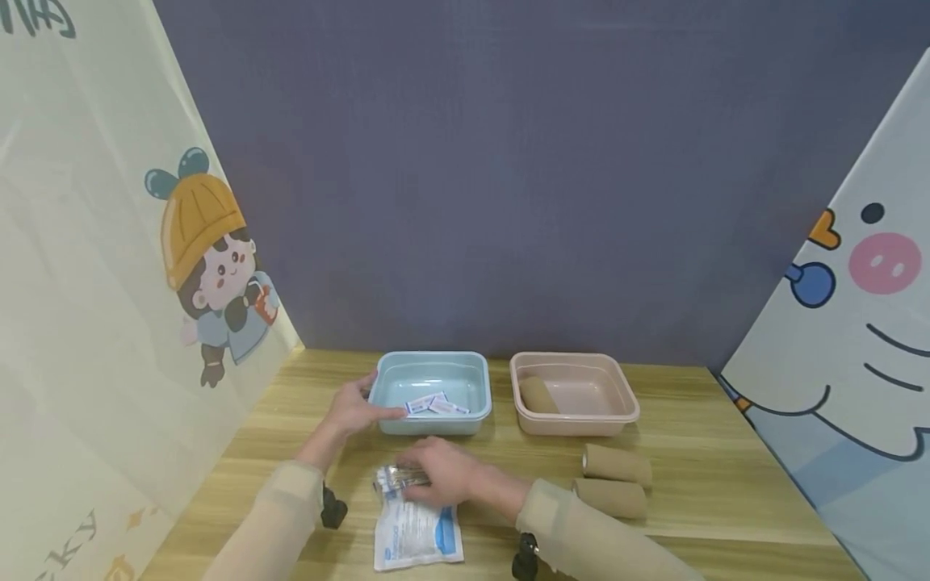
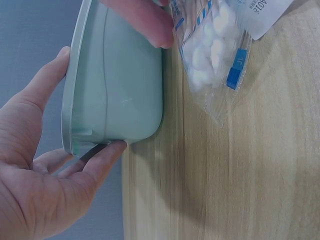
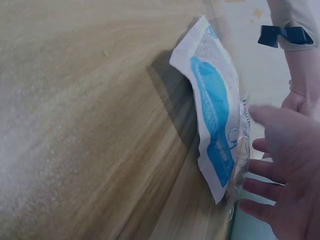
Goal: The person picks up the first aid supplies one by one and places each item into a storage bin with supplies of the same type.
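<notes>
Head view: left hand grips the blue tub at nine o'clock; right hand, fingers spread in the right-wrist view, overlies a clear bag and white packet toward six. Sachets lie inside the tub; only the left-wrist view resolves the bag's white cotton tips.

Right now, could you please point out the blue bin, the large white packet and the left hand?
Blue bin (image 1: 434,426), head view, front wall.
Large white packet (image 1: 416,531), head view, printed front.
Left hand (image 1: 354,410), head view, back.
</notes>
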`<state>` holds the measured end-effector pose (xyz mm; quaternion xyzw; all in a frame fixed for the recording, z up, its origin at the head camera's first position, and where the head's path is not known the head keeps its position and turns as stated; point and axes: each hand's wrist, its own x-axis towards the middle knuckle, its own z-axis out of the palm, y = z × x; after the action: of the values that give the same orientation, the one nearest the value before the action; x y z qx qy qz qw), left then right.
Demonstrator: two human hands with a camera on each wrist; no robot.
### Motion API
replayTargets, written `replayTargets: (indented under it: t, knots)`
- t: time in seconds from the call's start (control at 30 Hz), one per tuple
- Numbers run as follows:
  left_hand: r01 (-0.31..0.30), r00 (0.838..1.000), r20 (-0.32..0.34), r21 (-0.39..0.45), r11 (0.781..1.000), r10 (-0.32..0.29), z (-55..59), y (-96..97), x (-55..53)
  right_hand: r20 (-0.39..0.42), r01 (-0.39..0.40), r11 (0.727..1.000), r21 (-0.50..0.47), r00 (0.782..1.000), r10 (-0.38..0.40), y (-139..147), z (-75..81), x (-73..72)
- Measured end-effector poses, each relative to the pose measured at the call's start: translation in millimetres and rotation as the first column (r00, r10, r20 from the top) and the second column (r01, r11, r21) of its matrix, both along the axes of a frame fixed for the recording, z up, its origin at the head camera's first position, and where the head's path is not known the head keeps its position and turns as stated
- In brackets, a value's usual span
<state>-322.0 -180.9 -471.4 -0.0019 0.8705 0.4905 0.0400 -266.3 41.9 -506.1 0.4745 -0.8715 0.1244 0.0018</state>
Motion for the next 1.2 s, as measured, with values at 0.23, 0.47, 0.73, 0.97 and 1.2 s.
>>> replayTargets:
  t: [0.23, 0.47, 0.73, 0.97, 1.2]
  knots:
    - [0.012, 0.999, -0.032, -0.013, 1.0, -0.012, 7.2, 4.2, -12.5, -0.014, 0.02, 1.0, 0.016, 1.0, -0.019, 4, 5.1, -8.6]
    - [0.021, 0.999, -0.034, 0.005, 1.0, -0.02, 5.3, 3.3, -13.8, 0.041, 0.062, 0.997, 0.048, 0.997, -0.064, 4, 9.2, -8.5]
    - [0.016, 1.0, -0.024, -0.018, 1.0, -0.017, 2.6, 2.5, -8.2, 0.04, 0.089, 0.99, 0.107, 0.995, -0.094, 1, 9.7, -8.4]
    - [0.03, 0.999, -0.031, -0.011, 0.999, -0.03, -1.7, 1.4, -4.7, 0.051, 0.099, 0.992, 0.079, 0.993, -0.104, -1, 8.0, -5.5]
    - [0.028, 0.999, -0.043, -0.019, 0.999, -0.029, -4.8, -1.1, -2.0, 0.033, 0.1, 0.994, 0.031, 0.994, -0.101, -1, 10.0, -4.7]
